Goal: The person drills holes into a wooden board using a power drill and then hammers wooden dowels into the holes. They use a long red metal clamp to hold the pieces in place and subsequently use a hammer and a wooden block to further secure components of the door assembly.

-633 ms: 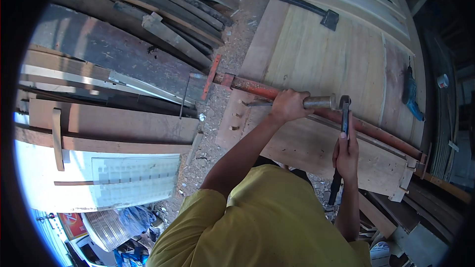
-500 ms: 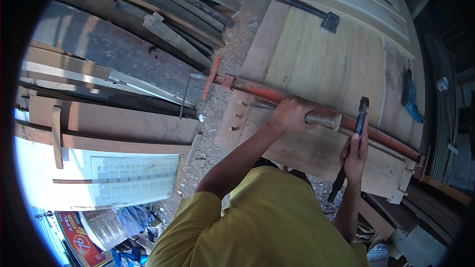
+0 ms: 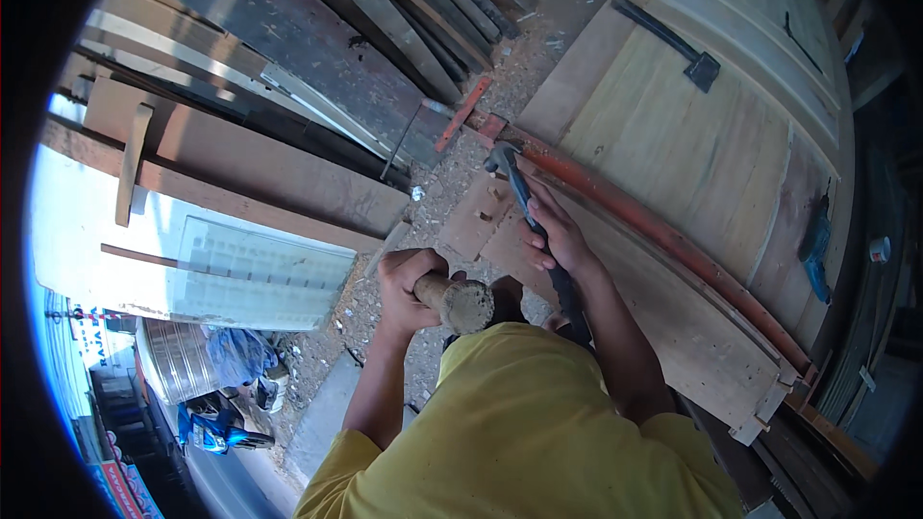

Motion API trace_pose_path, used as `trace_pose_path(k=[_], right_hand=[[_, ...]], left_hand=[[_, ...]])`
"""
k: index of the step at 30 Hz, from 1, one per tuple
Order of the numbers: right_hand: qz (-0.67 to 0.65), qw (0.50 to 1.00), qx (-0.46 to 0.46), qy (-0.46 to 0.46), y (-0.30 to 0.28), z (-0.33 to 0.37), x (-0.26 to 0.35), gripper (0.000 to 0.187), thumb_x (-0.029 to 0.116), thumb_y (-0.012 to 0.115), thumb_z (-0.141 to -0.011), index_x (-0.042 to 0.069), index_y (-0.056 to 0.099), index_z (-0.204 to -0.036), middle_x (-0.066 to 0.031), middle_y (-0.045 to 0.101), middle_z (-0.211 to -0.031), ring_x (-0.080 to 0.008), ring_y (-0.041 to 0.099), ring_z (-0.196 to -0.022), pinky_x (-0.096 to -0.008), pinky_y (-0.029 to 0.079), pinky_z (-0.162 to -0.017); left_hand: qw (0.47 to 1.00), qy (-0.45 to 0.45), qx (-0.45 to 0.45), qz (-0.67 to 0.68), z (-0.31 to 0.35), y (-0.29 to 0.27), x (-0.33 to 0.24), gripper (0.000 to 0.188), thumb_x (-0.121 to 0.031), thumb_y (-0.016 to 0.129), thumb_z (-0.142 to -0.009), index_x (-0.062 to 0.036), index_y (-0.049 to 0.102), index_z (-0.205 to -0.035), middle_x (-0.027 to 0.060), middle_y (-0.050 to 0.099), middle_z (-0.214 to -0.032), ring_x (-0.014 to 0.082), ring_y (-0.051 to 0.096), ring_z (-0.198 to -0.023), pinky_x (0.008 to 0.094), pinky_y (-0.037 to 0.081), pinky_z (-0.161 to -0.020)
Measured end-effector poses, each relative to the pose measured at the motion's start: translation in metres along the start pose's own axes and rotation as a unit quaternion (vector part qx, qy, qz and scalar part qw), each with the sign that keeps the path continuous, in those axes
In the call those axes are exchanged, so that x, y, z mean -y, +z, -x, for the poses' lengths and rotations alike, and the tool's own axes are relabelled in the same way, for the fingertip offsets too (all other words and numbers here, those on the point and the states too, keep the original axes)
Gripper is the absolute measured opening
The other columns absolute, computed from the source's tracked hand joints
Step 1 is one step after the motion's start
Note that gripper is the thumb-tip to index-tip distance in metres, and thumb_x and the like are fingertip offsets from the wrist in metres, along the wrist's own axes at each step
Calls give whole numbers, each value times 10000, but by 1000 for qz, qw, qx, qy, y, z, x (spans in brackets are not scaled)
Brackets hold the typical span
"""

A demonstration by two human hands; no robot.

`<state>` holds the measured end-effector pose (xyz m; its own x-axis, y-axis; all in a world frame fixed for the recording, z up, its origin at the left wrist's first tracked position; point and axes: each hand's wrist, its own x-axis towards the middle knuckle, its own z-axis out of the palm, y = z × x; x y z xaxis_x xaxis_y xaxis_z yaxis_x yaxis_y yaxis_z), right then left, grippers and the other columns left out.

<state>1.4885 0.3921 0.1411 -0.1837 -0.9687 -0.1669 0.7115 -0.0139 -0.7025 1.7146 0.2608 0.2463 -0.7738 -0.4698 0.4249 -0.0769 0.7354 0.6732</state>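
Note:
My left hand [image 3: 404, 284] is wrapped round a thick wooden handle [image 3: 465, 306] with a flat, worn round end; whatever lies beyond the fist is hidden. My right hand [image 3: 561, 238] grips a claw hammer [image 3: 520, 188] by its dark handle, the head pointing up and away from me. That head is above the left end of a wooden board [image 3: 644, 279] with short pegs standing out at its corner. Along the board's far side runs a red bar clamp [image 3: 663, 255], next to a wide wooden panel [image 3: 663, 125].
A hatchet [image 3: 668, 43] and a blue power drill [image 3: 815, 252] lie on the panel. Old planks [image 3: 288, 38] are stacked at the left, near a glazed white panel [image 3: 260, 259]. Wood chips litter the ground [image 3: 452, 187] between.
My left hand has drawn back left, toward me, off the board and clamp, with the wooden handle. My right hand has swung the hammer left to the board's left end. The view has shifted.

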Motion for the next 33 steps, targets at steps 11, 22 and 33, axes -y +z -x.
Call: trace_pose_path(k=[11,22,33], right_hand=[[169,980,-103,30,25,3,0,512,332,437,-1191,230,349,-1685,-3,406,-722,-65,331,-447,-239,336,-388],[132,926,-331,-129,29,83,-33,594,204,589,-1128,168,297,-1643,-8,488,-704,-94,451,-429,-261,362,-393],[112,802,-561,-174,62,228,-93,592,188,499,-1156,150,270,-1701,-7,429,-671,-89,409,-403,-255,366,-352]], left_hand=[[992,46,90,80,-10,0,41,307,-220,905,-730,-102,621,-737,76,601,-625,297,632,-540,373,469,-538],[925,208,259,186,-44,42,4,327,-245,900,-705,-105,642,-849,73,682,-732,324,695,-646,464,537,-619],[943,114,310,48,-75,188,31,541,-459,895,-768,-89,797,-1150,197,773,-844,414,771,-848,500,627,-834]])
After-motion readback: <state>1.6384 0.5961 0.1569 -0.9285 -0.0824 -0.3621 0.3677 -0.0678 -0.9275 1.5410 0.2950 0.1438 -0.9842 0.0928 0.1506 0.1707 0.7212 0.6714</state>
